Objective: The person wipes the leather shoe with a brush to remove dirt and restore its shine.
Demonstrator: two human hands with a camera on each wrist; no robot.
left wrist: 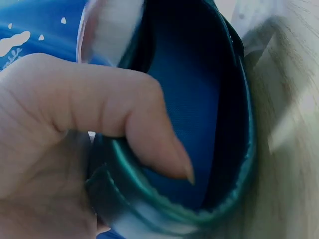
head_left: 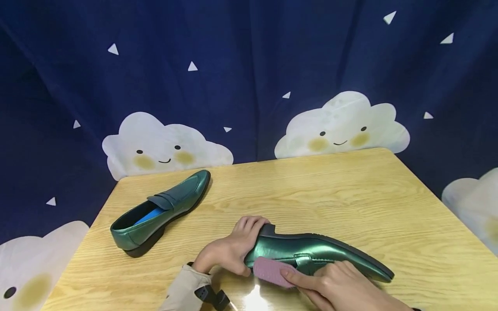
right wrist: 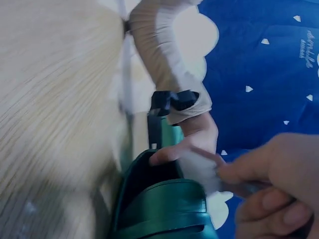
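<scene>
A shiny green loafer (head_left: 330, 250) lies on its side on the table, its black sole facing away and its toe to the right. My left hand (head_left: 235, 247) grips it by the heel. In the left wrist view the thumb (left wrist: 149, 114) hooks over the rim into the opening, above a blue insole (left wrist: 192, 109). My right hand (head_left: 336, 283) pinches a pink brush (head_left: 270, 271) against the loafer's upper side near the opening. Blurred pale bristles (right wrist: 197, 169) show in the right wrist view, close beside the left thumb.
The matching green loafer (head_left: 179, 196) stands upright at the left of the wooden table (head_left: 311, 190), toe pointing back right. A dark blue curtain (head_left: 249, 77) with clouds and white triangles hangs behind the table. A black strap (head_left: 206, 293) is on the left wrist.
</scene>
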